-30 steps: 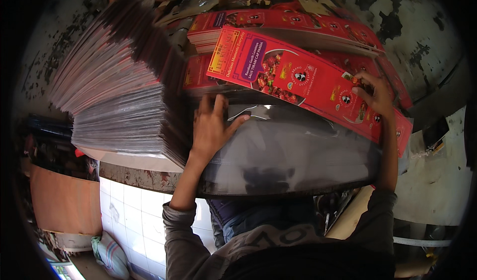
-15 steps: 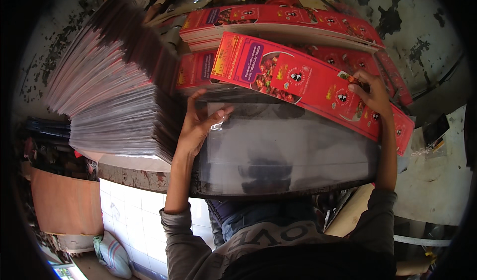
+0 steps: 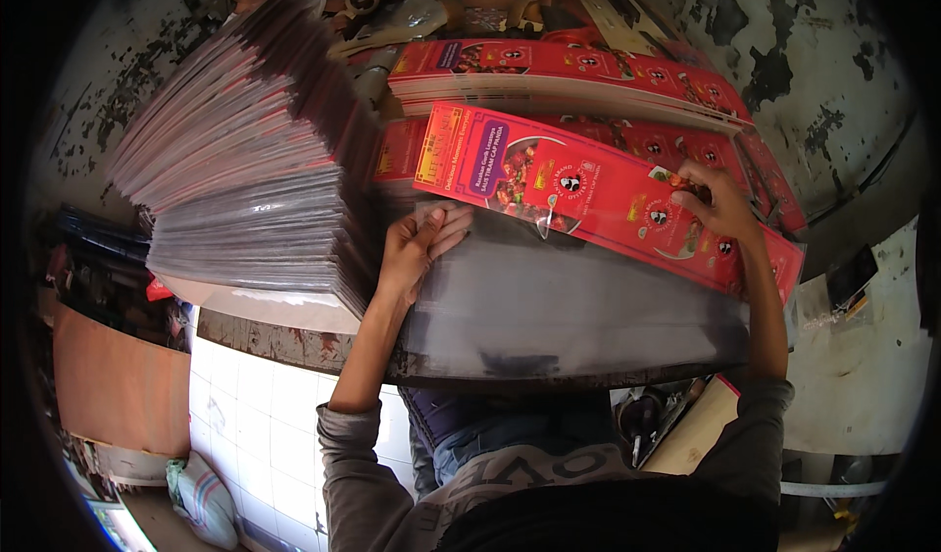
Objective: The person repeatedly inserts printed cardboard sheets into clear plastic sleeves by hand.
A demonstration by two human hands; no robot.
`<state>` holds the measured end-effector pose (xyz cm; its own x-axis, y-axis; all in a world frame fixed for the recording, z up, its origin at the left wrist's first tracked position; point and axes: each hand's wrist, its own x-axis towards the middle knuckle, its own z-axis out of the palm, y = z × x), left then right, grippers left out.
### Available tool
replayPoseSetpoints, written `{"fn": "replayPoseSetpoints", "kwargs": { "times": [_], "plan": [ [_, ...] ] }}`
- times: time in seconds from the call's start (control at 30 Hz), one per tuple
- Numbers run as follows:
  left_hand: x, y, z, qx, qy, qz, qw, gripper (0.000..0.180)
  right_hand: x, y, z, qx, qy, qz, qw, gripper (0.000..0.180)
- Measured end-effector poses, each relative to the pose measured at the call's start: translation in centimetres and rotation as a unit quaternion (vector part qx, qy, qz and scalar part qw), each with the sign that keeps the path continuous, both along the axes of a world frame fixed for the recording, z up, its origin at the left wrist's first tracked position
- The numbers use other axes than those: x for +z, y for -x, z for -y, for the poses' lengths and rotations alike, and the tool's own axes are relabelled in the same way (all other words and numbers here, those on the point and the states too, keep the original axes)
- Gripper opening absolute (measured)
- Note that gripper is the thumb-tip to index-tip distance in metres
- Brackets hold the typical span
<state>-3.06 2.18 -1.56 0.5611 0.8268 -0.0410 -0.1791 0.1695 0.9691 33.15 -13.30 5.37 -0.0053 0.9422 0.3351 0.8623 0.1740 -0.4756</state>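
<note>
Your left hand [image 3: 417, 248] lies flat, fingers loosely spread and gripping nothing, on the left end of a clear plastic sleeve [image 3: 578, 307] that covers the dark worktop [image 3: 470, 366] in front of you. Your right hand [image 3: 720, 204] pinches the right end of a long, flat red carton [image 3: 588, 194], which rests slantwise across the far edge of the sleeve; its face carries a yellow panel at the left, a purple panel beside it, a food picture and small round black-and-white emblems. Behind it lies a stack of like red cartons [image 3: 569, 76], running left to right. To your left a tall, fanned pile of flat sheets [image 3: 245, 179] leans just beside your left hand, its edges showing grey and pink.
</note>
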Motion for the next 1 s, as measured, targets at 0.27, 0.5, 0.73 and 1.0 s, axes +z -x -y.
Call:
{"fn": "replayPoseSetpoints", "kwargs": {
  "times": [0.27, 0.5, 0.73, 1.0],
  "plan": [
    [0.1, 0.0, 0.0, -0.005, 0.008, -0.021, 1.000, 0.033, -0.1, -1.5, -0.4, 0.042, 0.014, 0.019, 0.999, 0.018],
    [0.0, -0.2, 0.1, -0.010, 0.006, -0.012, 1.000, 0.029, 2.2, 0.7, -2.6, 0.098, 0.126, -0.003, 0.987, 0.028],
    [0.4, -0.4, 0.5, -0.004, -0.020, -0.026, 0.999, 0.021, -0.8, 7.7, -9.3, 0.018, 0.143, 0.009, 0.990, 0.052],
    [-0.3, -0.5, 0.3, 0.012, -0.009, -0.016, 1.000, 0.024, -1.8, 11.0, -10.3, -0.037, -0.017, 0.146, 0.989, 0.044]
  ]
}}
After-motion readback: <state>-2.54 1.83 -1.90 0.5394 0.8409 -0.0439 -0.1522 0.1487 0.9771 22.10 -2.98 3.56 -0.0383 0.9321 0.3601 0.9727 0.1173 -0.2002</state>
